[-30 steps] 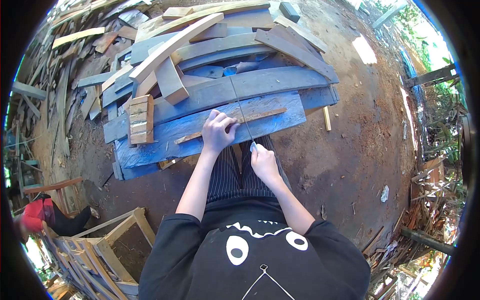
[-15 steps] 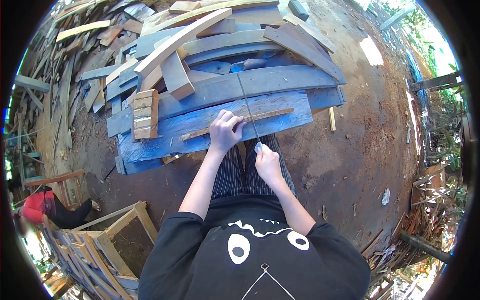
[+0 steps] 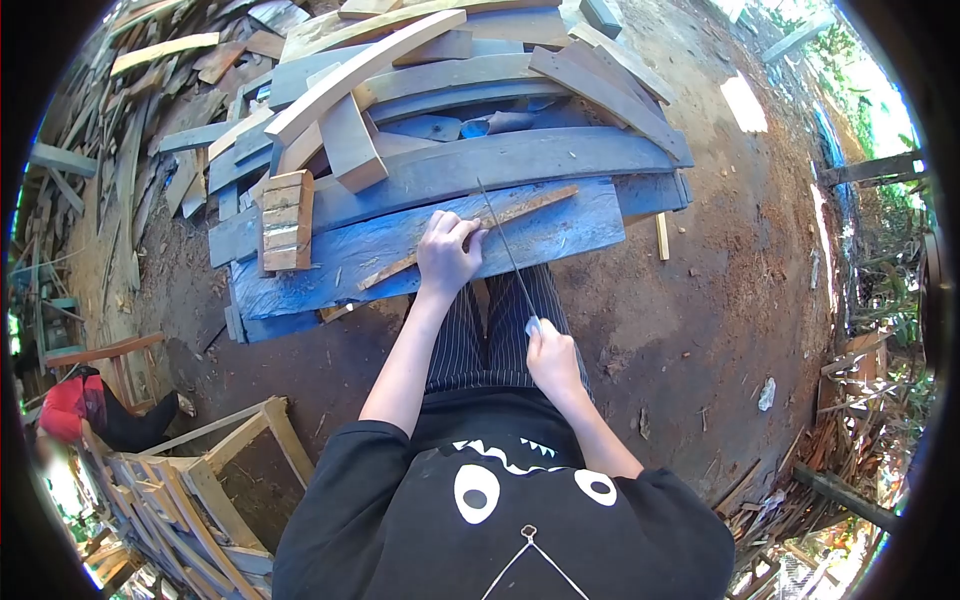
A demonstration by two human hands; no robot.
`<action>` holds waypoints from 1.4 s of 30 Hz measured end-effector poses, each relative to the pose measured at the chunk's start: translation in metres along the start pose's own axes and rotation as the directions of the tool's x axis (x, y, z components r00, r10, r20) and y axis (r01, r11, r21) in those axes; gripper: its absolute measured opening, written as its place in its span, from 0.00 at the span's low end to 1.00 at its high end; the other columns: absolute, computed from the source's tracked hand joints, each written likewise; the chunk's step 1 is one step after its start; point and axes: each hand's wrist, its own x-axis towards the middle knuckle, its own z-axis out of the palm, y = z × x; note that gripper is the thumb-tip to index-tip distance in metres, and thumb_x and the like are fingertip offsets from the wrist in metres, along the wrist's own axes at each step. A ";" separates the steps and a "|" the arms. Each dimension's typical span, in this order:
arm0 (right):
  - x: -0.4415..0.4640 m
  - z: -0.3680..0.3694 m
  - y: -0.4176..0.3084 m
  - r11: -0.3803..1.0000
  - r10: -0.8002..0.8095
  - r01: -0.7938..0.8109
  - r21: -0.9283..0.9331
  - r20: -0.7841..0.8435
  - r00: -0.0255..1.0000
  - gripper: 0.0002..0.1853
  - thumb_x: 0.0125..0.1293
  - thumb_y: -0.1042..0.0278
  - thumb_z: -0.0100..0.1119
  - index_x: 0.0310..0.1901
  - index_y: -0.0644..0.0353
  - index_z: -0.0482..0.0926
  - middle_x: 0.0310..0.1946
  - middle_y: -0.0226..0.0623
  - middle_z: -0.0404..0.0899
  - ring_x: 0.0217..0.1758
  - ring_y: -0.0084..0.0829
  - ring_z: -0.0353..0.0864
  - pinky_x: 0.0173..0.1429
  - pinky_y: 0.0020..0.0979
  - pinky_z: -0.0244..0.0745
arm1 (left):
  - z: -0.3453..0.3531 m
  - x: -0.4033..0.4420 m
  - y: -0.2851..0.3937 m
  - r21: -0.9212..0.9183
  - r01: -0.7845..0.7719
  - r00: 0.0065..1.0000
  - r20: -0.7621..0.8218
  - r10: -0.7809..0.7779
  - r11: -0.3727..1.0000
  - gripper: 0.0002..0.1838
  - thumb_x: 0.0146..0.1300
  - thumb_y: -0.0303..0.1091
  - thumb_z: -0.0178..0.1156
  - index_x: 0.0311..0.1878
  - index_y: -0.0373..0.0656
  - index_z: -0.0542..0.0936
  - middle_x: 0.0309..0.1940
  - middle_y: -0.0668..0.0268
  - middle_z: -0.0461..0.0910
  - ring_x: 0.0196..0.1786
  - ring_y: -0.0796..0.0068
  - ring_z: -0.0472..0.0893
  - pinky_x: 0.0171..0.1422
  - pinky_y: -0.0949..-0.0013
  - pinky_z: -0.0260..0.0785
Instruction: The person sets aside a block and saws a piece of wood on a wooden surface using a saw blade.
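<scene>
A narrow, rough-edged wooden strip (image 3: pixel 541 205) lies at a slant across the blue-stained board (image 3: pixel 590 228) of the bench. My left hand (image 3: pixel 450 250) is closed over the strip's middle and holds it against the board. Closed around the pale handle of a thin-bladed saw (image 3: pixel 507 235), my right hand (image 3: pixel 554 356) is close to my thighs. The saw's blade runs away from me across the strip, just right of my left hand. Its far tip reaches the grey plank (image 3: pixel 570 153) behind.
Loose planks (image 3: pixel 350 145) are piled on the bench's far side. A short wooden block (image 3: pixel 287 222) stands at its left. A wooden frame (image 3: pixel 262 440) is at lower left, near a person in red (image 3: pixel 72 408). Scrap wood (image 3: pixel 130 150) covers the ground at upper left.
My right hand has drawn the saw back toward my body. The strip's right end has swung away from me, so it lies more slanted. My left hand stays on it.
</scene>
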 end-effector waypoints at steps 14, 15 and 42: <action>0.034 0.017 0.002 0.992 -0.121 0.123 0.027 -0.073 0.990 0.09 0.67 0.68 0.49 0.33 0.64 0.75 0.22 0.61 0.76 0.31 0.60 0.78 0.33 0.54 0.73 | -0.002 0.002 0.003 -0.008 0.015 1.000 0.022 -0.015 1.000 0.04 0.46 0.28 0.68 0.27 0.42 0.82 0.26 0.66 0.77 0.36 0.65 0.78 0.39 0.65 0.73; 0.015 0.008 0.006 0.997 -0.076 0.077 0.020 -0.047 0.996 0.09 0.67 0.68 0.49 0.33 0.64 0.74 0.22 0.60 0.76 0.31 0.60 0.78 0.33 0.54 0.73 | -0.002 0.002 0.002 -0.011 0.014 1.000 0.020 -0.013 1.000 0.04 0.46 0.28 0.68 0.27 0.42 0.82 0.26 0.66 0.77 0.36 0.65 0.78 0.39 0.65 0.73; 0.051 0.014 0.000 0.989 -0.127 0.129 0.065 -0.038 0.991 0.11 0.69 0.69 0.46 0.35 0.66 0.75 0.28 0.57 0.77 0.36 0.58 0.78 0.36 0.50 0.71 | -0.001 0.000 0.004 0.007 0.043 0.999 0.017 -0.043 0.999 0.05 0.45 0.29 0.69 0.26 0.42 0.81 0.26 0.65 0.76 0.37 0.65 0.77 0.39 0.64 0.73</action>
